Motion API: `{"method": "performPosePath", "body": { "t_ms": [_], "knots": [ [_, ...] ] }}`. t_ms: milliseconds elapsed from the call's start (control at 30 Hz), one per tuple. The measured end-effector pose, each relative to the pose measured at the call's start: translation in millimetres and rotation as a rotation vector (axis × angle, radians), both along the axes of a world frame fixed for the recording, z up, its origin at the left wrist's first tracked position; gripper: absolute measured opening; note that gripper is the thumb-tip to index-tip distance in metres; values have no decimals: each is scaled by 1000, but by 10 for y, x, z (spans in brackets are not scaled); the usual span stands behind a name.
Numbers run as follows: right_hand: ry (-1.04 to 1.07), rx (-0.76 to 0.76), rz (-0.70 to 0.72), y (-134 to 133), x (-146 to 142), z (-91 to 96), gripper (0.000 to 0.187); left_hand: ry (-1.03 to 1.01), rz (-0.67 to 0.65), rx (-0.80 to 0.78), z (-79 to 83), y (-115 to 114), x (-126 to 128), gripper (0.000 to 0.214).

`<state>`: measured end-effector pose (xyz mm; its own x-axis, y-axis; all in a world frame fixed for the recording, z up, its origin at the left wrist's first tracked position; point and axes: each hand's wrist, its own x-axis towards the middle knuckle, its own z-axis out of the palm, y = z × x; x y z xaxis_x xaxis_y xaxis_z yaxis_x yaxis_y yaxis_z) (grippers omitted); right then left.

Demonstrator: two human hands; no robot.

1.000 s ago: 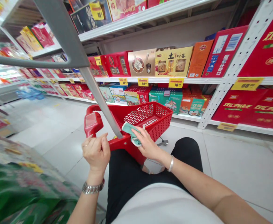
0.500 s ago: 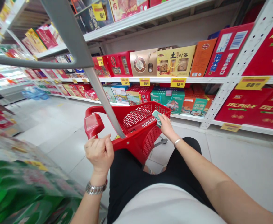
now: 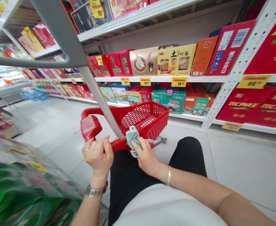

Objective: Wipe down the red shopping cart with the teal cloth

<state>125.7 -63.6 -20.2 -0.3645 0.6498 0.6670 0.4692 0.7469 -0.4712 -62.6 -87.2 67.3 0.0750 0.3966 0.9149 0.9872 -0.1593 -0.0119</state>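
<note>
A red plastic shopping basket cart [image 3: 160, 121] stands in front of me on the tiled floor. My left hand [image 3: 97, 154] is closed round the near red rim of the basket; a metal watch sits on that wrist. My right hand [image 3: 145, 156] presses a folded teal cloth [image 3: 132, 137] against the near rim, fingers wrapped on the cloth. A grey metal handle bar [image 3: 97, 94] of the cart rises diagonally between my hands.
White shelves [image 3: 199, 80] on the right hold red, gold and green gift boxes with yellow price tags. Green packaged goods [image 3: 22, 191] blur at lower left. The grey tiled aisle [image 3: 246, 163] runs off to the left and right.
My right hand has drawn the cloth back from the basket's far right rim to the near rim. My left hand has kept its grip.
</note>
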Motion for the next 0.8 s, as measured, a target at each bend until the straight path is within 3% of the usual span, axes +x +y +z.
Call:
{"method": "performPosePath", "body": {
  "t_ms": [167, 267, 367, 433, 500, 667, 800],
  "knots": [
    [-124, 153, 126, 174, 174, -73, 55, -40, 4, -5, 3, 13, 16, 24],
    [-108, 129, 65, 477, 359, -215, 51, -38, 13, -8, -6, 17, 20, 24],
    [-30, 20, -97, 774, 569, -282, 51, -32, 22, -17, -19, 8, 22, 24],
    [61, -20, -221, 910, 669, -217, 53, -27, 23, -17, -30, 7, 25, 23],
    [114, -13, -254, 979, 693, -71, 56, -20, 23, 3, -39, 13, 23, 22],
    [-134, -31, 11, 958, 468, 323, 62, 5, 31, 3, -6, -9, 18, 22],
    [-262, -82, 15, 968, 329, 431, 57, 61, -17, 9, 53, -131, 139, 17]
  ]
}}
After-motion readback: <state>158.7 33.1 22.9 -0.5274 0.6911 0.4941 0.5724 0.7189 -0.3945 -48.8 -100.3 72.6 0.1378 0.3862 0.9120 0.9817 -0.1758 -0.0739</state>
